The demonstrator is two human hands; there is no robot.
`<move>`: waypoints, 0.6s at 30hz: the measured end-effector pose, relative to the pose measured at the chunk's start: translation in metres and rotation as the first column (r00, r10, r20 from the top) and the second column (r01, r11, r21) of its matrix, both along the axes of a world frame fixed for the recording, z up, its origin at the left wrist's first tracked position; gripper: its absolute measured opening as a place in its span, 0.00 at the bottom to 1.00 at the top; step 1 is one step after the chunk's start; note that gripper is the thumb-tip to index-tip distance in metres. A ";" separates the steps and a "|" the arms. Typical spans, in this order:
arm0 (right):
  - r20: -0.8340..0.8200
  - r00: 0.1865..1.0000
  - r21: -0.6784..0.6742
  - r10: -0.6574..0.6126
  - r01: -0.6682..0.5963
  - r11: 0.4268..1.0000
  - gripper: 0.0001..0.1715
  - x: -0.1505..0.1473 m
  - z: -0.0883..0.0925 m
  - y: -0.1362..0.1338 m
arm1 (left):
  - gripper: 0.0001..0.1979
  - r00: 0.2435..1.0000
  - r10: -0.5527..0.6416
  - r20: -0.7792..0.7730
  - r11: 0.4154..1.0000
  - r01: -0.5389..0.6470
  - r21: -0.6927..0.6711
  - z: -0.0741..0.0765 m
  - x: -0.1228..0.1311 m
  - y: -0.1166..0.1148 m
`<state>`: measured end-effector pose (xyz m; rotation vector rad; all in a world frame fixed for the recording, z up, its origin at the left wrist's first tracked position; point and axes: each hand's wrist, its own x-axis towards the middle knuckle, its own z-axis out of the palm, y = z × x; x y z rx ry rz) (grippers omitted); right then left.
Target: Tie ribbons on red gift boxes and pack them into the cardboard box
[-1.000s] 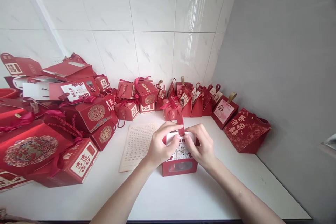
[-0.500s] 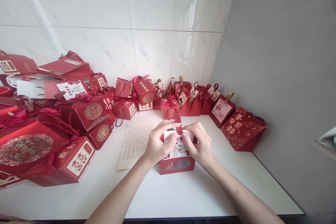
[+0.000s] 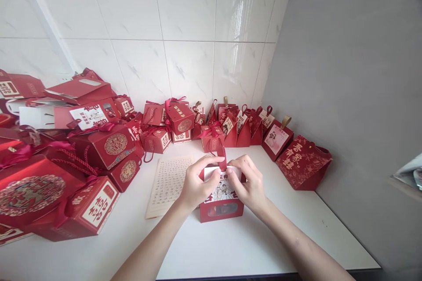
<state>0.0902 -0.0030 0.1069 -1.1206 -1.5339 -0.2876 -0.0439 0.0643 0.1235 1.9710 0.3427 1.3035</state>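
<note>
A small red gift box (image 3: 211, 216) with a clear window and a white illustrated front stands upright on the table before me. My left hand (image 3: 203, 180) pinches its top edge from the left, thumb on the white front panel and index finger reaching toward the ribbon. From the right, my right hand (image 3: 248, 180) is closed on the same edge, its thumb pressed near the middle. A red ribbon loop (image 3: 222, 158) rises from the top between the two hands. The back of the box is hidden.
A sheet of handwritten paper (image 3: 168, 184) lies left of the box. Many red gift boxes (image 3: 99, 202) are heaped on the left. More boxes stand along the tiled wall, up to a large red one (image 3: 305, 162) by the grey wall. Something silvery (image 3: 410, 175) shows at the right edge.
The ribbon loop stands a little more upright and fuller above the box. Both hands keep their grip at the top edge; the view has shifted slightly.
</note>
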 end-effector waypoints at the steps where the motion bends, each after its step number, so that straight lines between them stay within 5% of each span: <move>1: 0.000 1.000 0.003 0.004 -0.004 1.000 0.04 0.000 0.000 0.000 | 0.09 1.000 -0.010 0.005 1.000 0.010 0.005 -0.001 0.000 0.000; 18: 0.018 1.000 0.024 -0.006 0.006 1.000 0.04 0.002 -0.002 0.000 | 0.07 0.996 0.071 0.054 0.997 -0.071 -0.003 -0.008 0.002 0.001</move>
